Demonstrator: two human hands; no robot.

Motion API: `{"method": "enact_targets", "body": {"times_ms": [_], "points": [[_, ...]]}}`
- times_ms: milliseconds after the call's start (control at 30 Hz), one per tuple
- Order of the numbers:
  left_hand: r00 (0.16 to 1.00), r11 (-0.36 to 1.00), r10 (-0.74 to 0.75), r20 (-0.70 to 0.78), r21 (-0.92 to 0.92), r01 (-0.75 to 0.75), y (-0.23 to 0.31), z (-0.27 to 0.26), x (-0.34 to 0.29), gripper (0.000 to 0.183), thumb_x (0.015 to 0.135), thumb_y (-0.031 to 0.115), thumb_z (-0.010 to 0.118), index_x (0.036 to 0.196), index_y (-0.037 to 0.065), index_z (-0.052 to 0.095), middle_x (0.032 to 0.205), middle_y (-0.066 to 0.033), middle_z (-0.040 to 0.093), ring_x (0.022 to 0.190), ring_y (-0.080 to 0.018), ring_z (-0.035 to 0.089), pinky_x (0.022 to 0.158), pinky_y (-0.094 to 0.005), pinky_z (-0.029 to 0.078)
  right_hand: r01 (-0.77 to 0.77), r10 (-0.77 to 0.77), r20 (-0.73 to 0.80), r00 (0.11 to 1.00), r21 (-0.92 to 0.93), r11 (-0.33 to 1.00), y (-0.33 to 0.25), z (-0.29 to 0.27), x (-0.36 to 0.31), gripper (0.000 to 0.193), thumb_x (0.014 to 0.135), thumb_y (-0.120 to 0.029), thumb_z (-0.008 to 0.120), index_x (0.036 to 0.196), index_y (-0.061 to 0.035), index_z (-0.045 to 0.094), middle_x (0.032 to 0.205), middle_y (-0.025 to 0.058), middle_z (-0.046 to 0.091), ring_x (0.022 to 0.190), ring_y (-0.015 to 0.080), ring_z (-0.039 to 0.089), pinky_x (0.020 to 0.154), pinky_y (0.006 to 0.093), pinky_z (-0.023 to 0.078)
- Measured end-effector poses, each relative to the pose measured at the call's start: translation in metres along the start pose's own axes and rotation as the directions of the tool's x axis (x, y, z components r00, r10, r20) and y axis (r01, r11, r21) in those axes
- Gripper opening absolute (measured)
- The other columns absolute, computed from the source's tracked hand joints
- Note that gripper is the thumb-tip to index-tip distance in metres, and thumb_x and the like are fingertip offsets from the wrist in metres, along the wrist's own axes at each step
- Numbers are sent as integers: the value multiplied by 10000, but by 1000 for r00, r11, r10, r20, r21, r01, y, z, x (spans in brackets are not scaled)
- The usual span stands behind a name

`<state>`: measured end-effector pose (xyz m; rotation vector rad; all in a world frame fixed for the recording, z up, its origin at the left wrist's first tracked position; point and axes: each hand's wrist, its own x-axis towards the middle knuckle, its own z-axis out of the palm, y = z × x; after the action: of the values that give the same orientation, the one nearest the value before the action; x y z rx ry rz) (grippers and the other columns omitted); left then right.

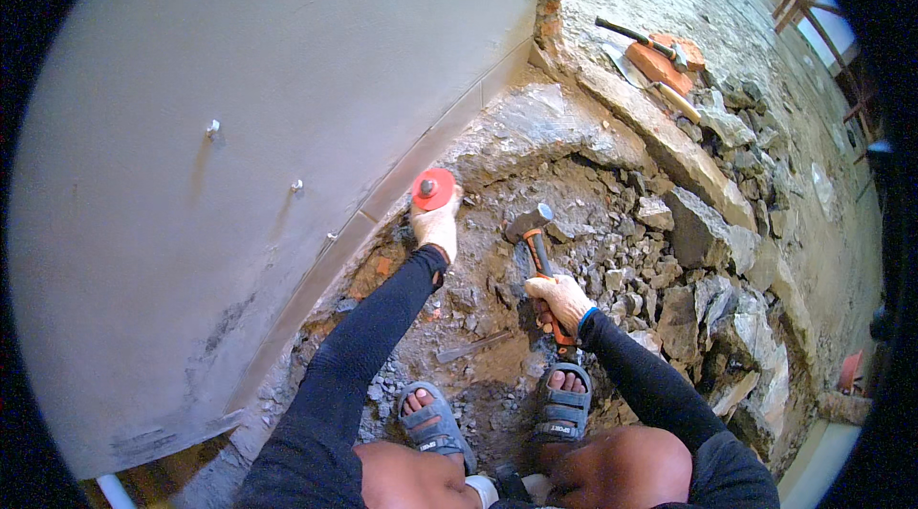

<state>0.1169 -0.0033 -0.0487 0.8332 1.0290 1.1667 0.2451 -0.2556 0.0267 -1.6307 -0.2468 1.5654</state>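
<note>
My left hand, in a pale work glove, is closed around a chisel with a round red hand guard. The chisel's dark struck end points up at me; its tip is hidden below the guard and hand. It is held beside the base of the grey wall, over broken ground. My gloved right hand grips a hammer by its black and orange handle. The hammer's steel head is low over the rubble, to the right of the chisel and apart from it.
A flat metal bar lies between my sandalled feet. Broken concrete slabs and stones are heaped on the right. Farther back, another hammer rests on orange bricks beside a trowel. The grey wall fills the left.
</note>
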Motion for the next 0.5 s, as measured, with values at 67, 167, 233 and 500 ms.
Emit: {"method": "enact_targets", "body": {"times_ms": [67, 167, 233, 500], "points": [[950, 928, -211, 232, -257, 269, -7, 14, -9, 389, 913, -11, 777, 1262, 94, 639, 1117, -50, 723, 976, -198, 697, 825, -327, 607, -9, 9, 19, 1000, 9, 1000, -1, 0, 0, 235, 935, -253, 719, 818, -113, 571, 636, -24, 519, 462, 98, 473, 453, 287, 419], [760, 808, -514, 397, -72, 584, -14, 31, -33, 437, 946, -48, 706, 1347, 102, 616, 1283, -108, 717, 1158, -284, 712, 916, -402, 626, -17, 17, 17, 1000, -23, 1000, -1, 1, -1, 237, 942, -271, 718, 827, -128, 568, 621, -26, 510, 457, 102, 472, 445, 288, 416], [803, 827, -444, 397, -163, 538, -14, 37, -45, 430, 936, -63, 713, 1327, 99, 635, 1253, -88, 731, 1135, -251, 720, 916, -394, 634, -54, 54, 0, 999, -7, 998, -1, 1, -2, 238, 948, -279, 717, 834, -133, 568, 620, -27, 510, 455, 104, 473, 442, 288, 415], [920, 983, 117, 375, 87, -161, 53, 12, 6, 356, 866, -7, 831, 1196, 58, 715, 1185, -35, 762, 1057, -113, 689, 960, -334, 581, -23, 23, 37, 999, -4, 1000, -3, -2, -1, 282, 919, -297, 734, 804, -90, 580, 631, 2, 528, 471, 129, 519, 442, 311, 466]]}}
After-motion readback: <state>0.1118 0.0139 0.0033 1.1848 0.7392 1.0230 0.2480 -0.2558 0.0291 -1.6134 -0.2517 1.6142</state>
